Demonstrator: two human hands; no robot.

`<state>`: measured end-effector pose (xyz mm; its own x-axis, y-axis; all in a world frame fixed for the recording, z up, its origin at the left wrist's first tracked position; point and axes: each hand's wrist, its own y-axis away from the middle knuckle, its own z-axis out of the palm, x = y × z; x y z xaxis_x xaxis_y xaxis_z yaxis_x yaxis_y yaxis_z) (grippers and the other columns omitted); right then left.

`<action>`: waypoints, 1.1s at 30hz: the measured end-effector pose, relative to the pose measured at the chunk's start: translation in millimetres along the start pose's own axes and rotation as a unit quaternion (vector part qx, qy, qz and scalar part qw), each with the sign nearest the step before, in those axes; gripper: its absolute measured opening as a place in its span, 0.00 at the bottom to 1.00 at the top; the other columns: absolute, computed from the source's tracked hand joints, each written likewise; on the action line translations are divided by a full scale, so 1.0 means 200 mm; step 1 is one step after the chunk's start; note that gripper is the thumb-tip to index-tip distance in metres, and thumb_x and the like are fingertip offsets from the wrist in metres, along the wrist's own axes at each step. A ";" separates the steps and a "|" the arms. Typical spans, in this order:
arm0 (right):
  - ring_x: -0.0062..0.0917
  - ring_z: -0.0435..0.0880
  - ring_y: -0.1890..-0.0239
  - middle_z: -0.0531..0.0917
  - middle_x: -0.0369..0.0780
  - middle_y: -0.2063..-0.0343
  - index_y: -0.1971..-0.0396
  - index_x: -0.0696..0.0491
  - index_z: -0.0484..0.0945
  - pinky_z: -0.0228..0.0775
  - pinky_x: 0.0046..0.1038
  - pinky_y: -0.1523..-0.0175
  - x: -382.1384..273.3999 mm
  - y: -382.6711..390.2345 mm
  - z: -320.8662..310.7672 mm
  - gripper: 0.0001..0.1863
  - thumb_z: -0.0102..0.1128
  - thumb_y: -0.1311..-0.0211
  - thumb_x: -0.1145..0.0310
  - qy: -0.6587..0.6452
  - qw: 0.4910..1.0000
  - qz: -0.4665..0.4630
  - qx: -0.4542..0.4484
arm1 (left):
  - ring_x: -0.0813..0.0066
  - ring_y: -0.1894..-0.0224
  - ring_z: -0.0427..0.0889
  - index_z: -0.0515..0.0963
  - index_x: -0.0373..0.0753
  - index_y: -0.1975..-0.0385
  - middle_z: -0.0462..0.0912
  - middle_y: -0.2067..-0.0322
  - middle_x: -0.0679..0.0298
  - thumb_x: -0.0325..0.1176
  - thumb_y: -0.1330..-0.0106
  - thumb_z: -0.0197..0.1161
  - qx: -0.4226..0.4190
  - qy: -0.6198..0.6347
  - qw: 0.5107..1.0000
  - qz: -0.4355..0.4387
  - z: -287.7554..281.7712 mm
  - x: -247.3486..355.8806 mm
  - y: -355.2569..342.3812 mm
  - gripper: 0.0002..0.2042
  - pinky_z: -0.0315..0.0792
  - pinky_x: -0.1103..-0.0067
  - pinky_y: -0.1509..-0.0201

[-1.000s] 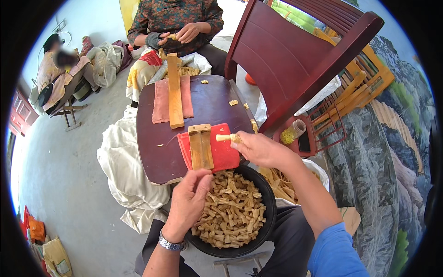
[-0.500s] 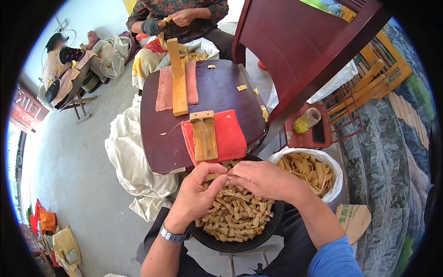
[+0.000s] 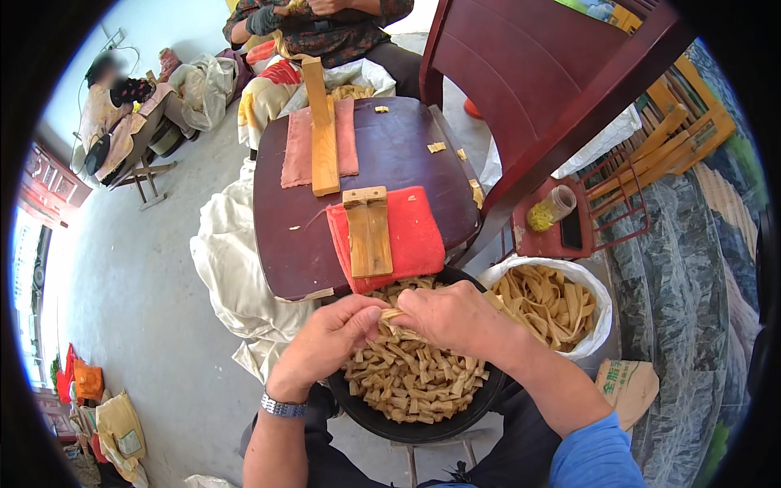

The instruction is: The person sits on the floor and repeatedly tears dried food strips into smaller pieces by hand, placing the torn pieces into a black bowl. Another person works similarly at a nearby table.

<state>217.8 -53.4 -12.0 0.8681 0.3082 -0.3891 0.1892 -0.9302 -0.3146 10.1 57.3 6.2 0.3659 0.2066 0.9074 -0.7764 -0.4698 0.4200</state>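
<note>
My left hand (image 3: 329, 332) and my right hand (image 3: 451, 319) meet over a black tub (image 3: 423, 437), both closed. Between their fingertips they pinch a tan strip (image 3: 392, 314) that looks like bean curd skin; only a short bit shows. Below lies a heap of short tan knotted pieces (image 3: 415, 382) filling much of the tub. To the right of my right hand, a white bag (image 3: 604, 325) holds long loose tan strips (image 3: 541, 301). Just beyond my hands, a small wooden block (image 3: 370, 240) rests on a folded red cloth (image 3: 419, 236).
The dark red chair seat (image 3: 272, 244) bears the cloths, a longer wooden piece (image 3: 324, 154) and tan scraps. Its backrest (image 3: 521, 81) rises at right. A jar (image 3: 551, 207) and phone (image 3: 572, 231) sit on a red stool. Another person (image 3: 325, 37) works opposite; one sits far left.
My left hand has shifted slightly left and my right hand has turned, with the strip now showing between them. The whole view has moved a little.
</note>
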 end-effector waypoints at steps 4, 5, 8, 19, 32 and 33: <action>0.40 0.83 0.77 0.79 0.42 0.81 0.70 0.53 0.68 0.74 0.38 0.74 0.01 -0.04 -0.04 0.17 0.62 0.30 0.57 -0.017 0.999 0.029 -0.011 | 0.88 0.69 0.72 0.82 0.38 0.51 0.81 0.69 0.74 0.35 0.23 0.59 0.088 0.004 0.995 0.042 -0.02 0.05 0.00 0.10 0.67 0.88 0.64; 0.41 0.83 0.77 0.80 0.42 0.80 0.70 0.53 0.68 0.74 0.38 0.74 0.02 -0.05 -0.03 0.17 0.62 0.30 0.57 -0.012 0.999 0.031 -0.014 | 0.90 0.70 0.70 0.82 0.38 0.51 0.80 0.70 0.74 0.34 0.24 0.60 0.097 0.006 0.992 0.075 -0.02 0.04 -0.02 0.09 0.64 0.88 0.66; 0.42 0.83 0.78 0.80 0.45 0.80 0.69 0.55 0.68 0.74 0.38 0.75 0.04 -0.06 -0.02 0.17 0.60 0.28 0.58 0.002 0.994 0.078 -0.072 | 0.85 0.63 0.77 0.81 0.34 0.52 0.80 0.67 0.73 0.33 0.23 0.60 0.121 0.034 0.986 0.112 -0.03 0.06 -0.03 0.10 0.72 0.85 0.56; 0.15 0.73 0.88 0.71 0.31 0.84 0.66 0.53 0.71 0.64 0.18 0.84 0.10 0.02 -0.29 0.16 0.53 0.21 0.57 -0.665 0.655 0.327 -0.146 | 0.89 0.69 0.72 0.82 0.38 0.52 0.83 0.67 0.72 0.32 0.25 0.63 0.072 0.073 0.985 0.140 -0.13 0.03 0.07 0.08 0.66 0.89 0.65; 0.51 0.86 0.58 0.85 0.54 0.56 0.32 0.56 0.66 0.80 0.42 0.57 -0.01 0.03 -0.09 0.26 0.41 0.22 0.57 -0.226 0.966 0.114 -0.058 | 0.79 0.56 0.79 0.71 0.37 0.40 0.80 0.53 0.66 0.31 0.24 0.61 -0.018 0.149 0.987 0.053 0.22 0.00 0.03 0.16 0.74 0.83 0.51; 0.49 0.86 0.60 0.85 0.51 0.58 0.34 0.56 0.68 0.80 0.41 0.59 -0.02 0.02 -0.10 0.24 0.44 0.23 0.60 -0.197 0.973 0.103 -0.065 | 0.78 0.56 0.80 0.70 0.37 0.39 0.80 0.53 0.66 0.33 0.24 0.59 -0.029 0.182 0.981 0.059 0.23 -0.02 0.02 0.17 0.74 0.82 0.51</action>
<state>224.6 -61.8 5.5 0.6558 0.1418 -0.7415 0.1082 -0.9897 -0.0935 28.2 15.7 4.2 0.0714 0.4512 0.8895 -0.8342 -0.4618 0.3013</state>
